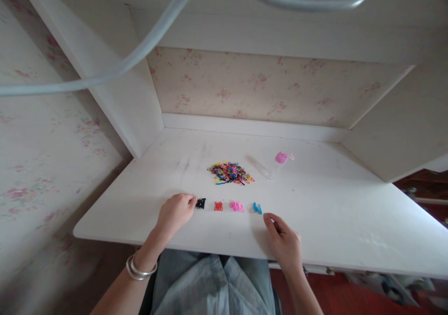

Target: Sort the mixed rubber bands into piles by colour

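A heap of mixed-colour small rubber bands lies mid-table. Nearer to me, small piles sit in a row: black bands, red bands, pink bands and a few blue bands. My left hand is closed, its thumb and fingertips pinched at the left edge of the black pile; what they hold is hidden. Just right of and below the blue bands, my right hand has its fingers curled in towards the thumb. Anything between those fingertips is too small to make out.
Behind the heap, a clear plastic tube or bag lies at a slant. To its right is a pink item with a loop. White side panels enclose the white table. A pale cable crosses the upper view.
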Action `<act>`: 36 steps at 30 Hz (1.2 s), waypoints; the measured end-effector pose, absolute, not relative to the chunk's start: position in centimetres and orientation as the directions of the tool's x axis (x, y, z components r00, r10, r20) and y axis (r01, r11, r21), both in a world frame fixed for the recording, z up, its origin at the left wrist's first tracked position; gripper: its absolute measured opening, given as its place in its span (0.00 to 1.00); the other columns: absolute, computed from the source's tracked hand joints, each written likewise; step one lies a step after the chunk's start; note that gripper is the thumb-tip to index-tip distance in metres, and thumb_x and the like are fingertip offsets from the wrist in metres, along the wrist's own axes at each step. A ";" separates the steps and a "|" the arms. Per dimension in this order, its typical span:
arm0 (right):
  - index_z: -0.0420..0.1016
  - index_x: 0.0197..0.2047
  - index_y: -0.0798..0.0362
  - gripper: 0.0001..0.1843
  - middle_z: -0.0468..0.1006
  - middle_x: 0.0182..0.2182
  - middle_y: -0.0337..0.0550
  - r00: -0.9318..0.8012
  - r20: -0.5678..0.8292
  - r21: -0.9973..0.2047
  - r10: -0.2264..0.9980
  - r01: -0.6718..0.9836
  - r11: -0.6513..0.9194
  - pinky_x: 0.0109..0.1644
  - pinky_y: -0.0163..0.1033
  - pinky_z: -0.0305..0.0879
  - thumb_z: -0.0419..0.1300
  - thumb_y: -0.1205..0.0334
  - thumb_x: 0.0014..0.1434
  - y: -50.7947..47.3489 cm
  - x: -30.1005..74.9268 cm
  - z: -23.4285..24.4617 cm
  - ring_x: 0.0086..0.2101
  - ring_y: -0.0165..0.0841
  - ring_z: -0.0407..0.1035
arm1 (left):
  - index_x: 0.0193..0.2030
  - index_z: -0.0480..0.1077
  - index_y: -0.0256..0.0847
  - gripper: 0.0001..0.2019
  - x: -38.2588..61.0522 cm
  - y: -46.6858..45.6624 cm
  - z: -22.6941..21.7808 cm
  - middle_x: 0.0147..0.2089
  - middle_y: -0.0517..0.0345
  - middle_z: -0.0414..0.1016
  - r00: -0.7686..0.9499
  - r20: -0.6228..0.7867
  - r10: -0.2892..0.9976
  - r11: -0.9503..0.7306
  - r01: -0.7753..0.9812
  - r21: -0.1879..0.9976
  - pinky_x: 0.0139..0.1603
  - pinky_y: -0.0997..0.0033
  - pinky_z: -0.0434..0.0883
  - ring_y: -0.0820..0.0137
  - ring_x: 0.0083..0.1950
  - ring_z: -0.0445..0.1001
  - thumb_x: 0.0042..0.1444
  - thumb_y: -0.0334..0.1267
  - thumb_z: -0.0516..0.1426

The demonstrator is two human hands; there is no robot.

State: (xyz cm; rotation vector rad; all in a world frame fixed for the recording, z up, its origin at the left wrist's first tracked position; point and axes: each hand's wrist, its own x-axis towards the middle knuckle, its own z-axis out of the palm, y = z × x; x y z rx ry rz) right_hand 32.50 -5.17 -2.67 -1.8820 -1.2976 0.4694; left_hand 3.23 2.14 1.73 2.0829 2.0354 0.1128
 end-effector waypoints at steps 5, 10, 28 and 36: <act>0.79 0.37 0.54 0.25 0.65 0.17 0.34 0.394 0.102 -0.776 0.913 0.606 -0.174 0.25 0.29 0.54 0.52 0.41 0.56 -5.2 32.6 -2.7 0.20 0.26 0.58 | 0.29 0.73 0.45 0.23 2.7 1.9 1.5 0.33 0.53 0.78 0.066 -0.070 0.995 -0.048 0.971 0.235 0.34 0.72 0.60 0.65 0.36 0.75 0.61 0.52 0.41; 0.78 0.37 0.53 0.24 0.64 0.17 0.33 0.396 0.098 -0.781 0.913 0.600 -0.176 0.26 0.29 0.54 0.52 0.41 0.56 -5.2 32.5 -2.6 0.20 0.26 0.58 | 0.28 0.72 0.44 0.24 2.7 1.8 1.7 0.33 0.52 0.78 0.071 -0.104 0.992 -0.042 0.967 0.252 0.33 0.73 0.60 0.65 0.36 0.75 0.62 0.51 0.41; 0.78 0.39 0.46 0.20 0.73 0.20 0.36 0.169 0.024 -0.543 0.985 0.830 -0.129 0.29 0.31 0.55 0.48 0.47 0.61 0.1 32.2 2.0 0.23 0.28 0.66 | 0.31 0.69 0.41 0.14 4.1 -2.5 -2.2 0.28 0.59 0.71 -0.012 0.319 0.948 -0.234 0.654 0.719 0.34 0.76 0.64 0.73 0.30 0.69 0.62 0.43 0.49; 0.74 0.50 0.40 0.18 0.79 0.39 0.45 0.136 -0.112 -0.192 0.984 0.969 -0.156 0.36 0.36 0.60 0.49 0.54 0.60 5.9 29.9 1.4 0.38 0.37 0.73 | 0.27 0.66 0.39 0.14 3.8 -3.0 -1.9 0.25 0.61 0.66 0.021 0.302 0.953 -0.248 0.628 0.738 0.31 0.76 0.61 0.75 0.27 0.65 0.62 0.41 0.48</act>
